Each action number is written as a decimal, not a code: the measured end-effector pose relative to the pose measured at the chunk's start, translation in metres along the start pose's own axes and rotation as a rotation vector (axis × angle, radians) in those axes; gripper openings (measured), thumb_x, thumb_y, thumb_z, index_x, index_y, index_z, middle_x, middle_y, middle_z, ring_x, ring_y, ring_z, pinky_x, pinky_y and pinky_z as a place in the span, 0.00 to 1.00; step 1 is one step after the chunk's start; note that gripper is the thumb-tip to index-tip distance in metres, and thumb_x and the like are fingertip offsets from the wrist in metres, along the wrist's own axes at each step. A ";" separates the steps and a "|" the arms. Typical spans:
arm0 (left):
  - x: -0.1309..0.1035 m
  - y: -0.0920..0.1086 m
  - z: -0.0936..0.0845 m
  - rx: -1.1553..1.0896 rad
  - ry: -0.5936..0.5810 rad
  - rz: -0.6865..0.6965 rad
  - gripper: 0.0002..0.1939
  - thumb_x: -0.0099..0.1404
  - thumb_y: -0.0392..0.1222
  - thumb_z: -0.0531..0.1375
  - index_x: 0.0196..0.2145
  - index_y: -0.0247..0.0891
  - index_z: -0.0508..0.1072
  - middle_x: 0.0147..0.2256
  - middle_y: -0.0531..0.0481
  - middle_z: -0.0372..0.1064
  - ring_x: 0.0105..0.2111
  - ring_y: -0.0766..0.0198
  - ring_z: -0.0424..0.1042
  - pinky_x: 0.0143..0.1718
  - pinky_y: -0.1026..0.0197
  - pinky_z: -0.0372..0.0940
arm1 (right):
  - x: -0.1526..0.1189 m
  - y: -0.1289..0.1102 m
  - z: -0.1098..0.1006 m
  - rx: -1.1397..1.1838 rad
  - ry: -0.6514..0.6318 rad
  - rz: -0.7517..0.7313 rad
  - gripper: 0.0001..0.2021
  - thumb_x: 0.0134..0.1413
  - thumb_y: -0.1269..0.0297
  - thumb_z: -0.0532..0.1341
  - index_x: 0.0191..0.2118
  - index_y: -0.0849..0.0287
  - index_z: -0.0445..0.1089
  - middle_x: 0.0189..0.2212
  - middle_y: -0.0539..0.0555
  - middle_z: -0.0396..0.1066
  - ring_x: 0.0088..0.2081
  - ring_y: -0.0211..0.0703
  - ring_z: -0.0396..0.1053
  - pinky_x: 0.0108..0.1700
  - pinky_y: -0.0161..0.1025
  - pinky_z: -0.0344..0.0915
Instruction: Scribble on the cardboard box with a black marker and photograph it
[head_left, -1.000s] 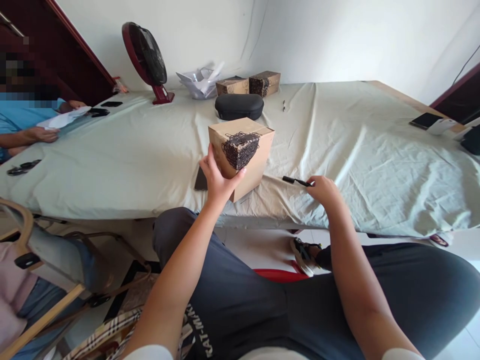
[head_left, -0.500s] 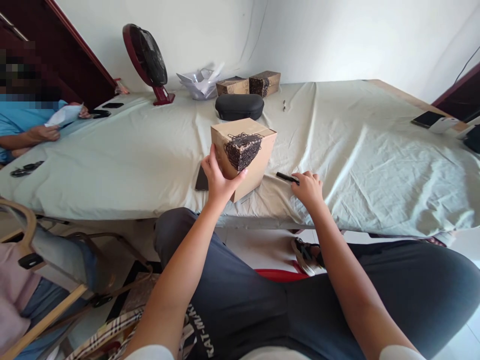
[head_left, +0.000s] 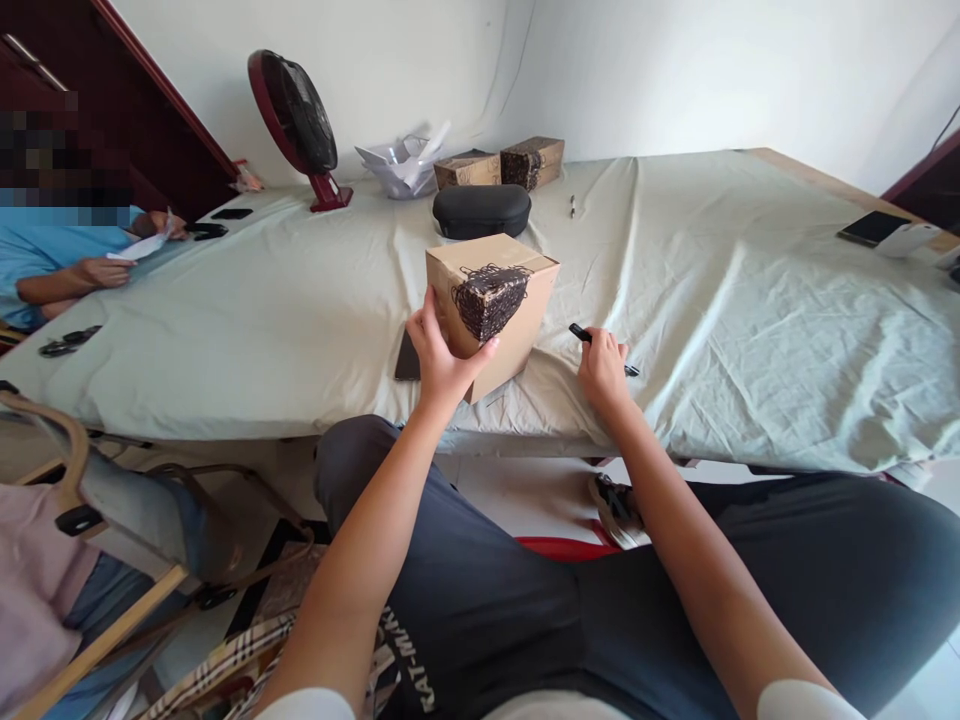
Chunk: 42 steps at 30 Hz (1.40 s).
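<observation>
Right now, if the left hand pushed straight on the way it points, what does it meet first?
The cardboard box: the left hand is in contact with it, so there's no free run. Behind the box sits the black case, possibly next in line, but depth is hard to judge.
</observation>
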<state>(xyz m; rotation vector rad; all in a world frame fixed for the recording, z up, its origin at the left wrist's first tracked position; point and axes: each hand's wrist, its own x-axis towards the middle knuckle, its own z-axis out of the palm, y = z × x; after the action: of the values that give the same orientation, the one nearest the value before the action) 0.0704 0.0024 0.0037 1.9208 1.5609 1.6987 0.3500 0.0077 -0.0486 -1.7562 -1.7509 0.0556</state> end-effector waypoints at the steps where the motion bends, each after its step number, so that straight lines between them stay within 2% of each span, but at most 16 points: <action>1: 0.000 0.001 -0.001 0.006 -0.004 -0.003 0.63 0.53 0.61 0.77 0.76 0.43 0.50 0.62 0.34 0.57 0.65 0.39 0.66 0.69 0.39 0.64 | -0.001 0.000 -0.003 0.021 0.026 -0.005 0.19 0.73 0.66 0.43 0.58 0.59 0.66 0.54 0.69 0.75 0.56 0.63 0.67 0.57 0.55 0.56; 5: 0.001 0.007 -0.003 0.012 -0.021 0.000 0.62 0.53 0.64 0.77 0.75 0.43 0.52 0.63 0.33 0.58 0.68 0.38 0.63 0.72 0.38 0.60 | -0.006 0.001 -0.011 0.015 0.069 -0.018 0.14 0.71 0.63 0.46 0.52 0.56 0.65 0.49 0.65 0.76 0.53 0.60 0.68 0.57 0.53 0.54; 7: 0.001 0.008 -0.004 0.009 -0.020 -0.001 0.61 0.53 0.64 0.76 0.74 0.42 0.53 0.63 0.33 0.58 0.69 0.38 0.63 0.72 0.37 0.60 | -0.009 0.001 -0.013 -0.019 0.067 -0.012 0.12 0.70 0.57 0.50 0.49 0.55 0.65 0.48 0.64 0.76 0.52 0.61 0.67 0.57 0.54 0.54; 10: 0.001 0.007 -0.003 0.003 -0.018 -0.003 0.62 0.52 0.64 0.77 0.74 0.43 0.53 0.63 0.33 0.58 0.67 0.38 0.64 0.71 0.37 0.61 | -0.009 0.001 -0.012 -0.071 0.053 0.018 0.15 0.70 0.48 0.53 0.46 0.55 0.66 0.46 0.64 0.76 0.52 0.62 0.67 0.57 0.53 0.54; 14: 0.000 0.005 -0.002 -0.015 0.003 0.019 0.60 0.53 0.62 0.76 0.73 0.40 0.55 0.63 0.33 0.58 0.67 0.39 0.64 0.72 0.37 0.61 | -0.008 0.000 -0.011 -0.121 0.009 0.039 0.15 0.71 0.51 0.52 0.40 0.55 0.68 0.44 0.63 0.78 0.50 0.60 0.69 0.54 0.52 0.53; 21: 0.000 0.005 -0.002 -0.006 -0.012 0.012 0.58 0.54 0.58 0.76 0.74 0.43 0.54 0.64 0.33 0.57 0.67 0.40 0.65 0.71 0.38 0.63 | -0.008 -0.002 -0.013 -0.142 -0.022 0.017 0.17 0.70 0.54 0.54 0.31 0.55 0.70 0.36 0.60 0.81 0.43 0.55 0.71 0.48 0.48 0.52; 30: 0.000 0.007 -0.002 -0.017 -0.010 0.006 0.58 0.53 0.57 0.77 0.73 0.43 0.54 0.63 0.34 0.57 0.68 0.39 0.64 0.72 0.38 0.61 | -0.008 0.000 -0.005 -0.195 0.017 -0.019 0.15 0.69 0.52 0.60 0.36 0.55 0.76 0.38 0.61 0.82 0.47 0.59 0.71 0.51 0.49 0.53; 36: 0.000 0.007 -0.002 -0.033 0.008 0.022 0.58 0.54 0.56 0.77 0.73 0.41 0.55 0.63 0.34 0.56 0.67 0.40 0.64 0.72 0.39 0.61 | -0.009 -0.004 -0.007 -0.183 -0.018 -0.021 0.16 0.73 0.53 0.55 0.42 0.56 0.76 0.44 0.64 0.80 0.50 0.61 0.69 0.52 0.51 0.53; 42: 0.000 0.007 -0.003 -0.009 -0.015 0.006 0.59 0.54 0.56 0.77 0.74 0.43 0.53 0.64 0.33 0.57 0.68 0.39 0.63 0.72 0.38 0.61 | -0.008 -0.006 -0.009 -0.161 -0.056 -0.016 0.14 0.71 0.59 0.52 0.40 0.56 0.73 0.41 0.62 0.78 0.48 0.59 0.69 0.50 0.50 0.52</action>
<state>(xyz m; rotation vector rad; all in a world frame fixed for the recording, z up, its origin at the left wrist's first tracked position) 0.0724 -0.0023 0.0089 1.9314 1.5411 1.6867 0.3485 -0.0038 -0.0418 -1.8711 -1.8544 -0.0446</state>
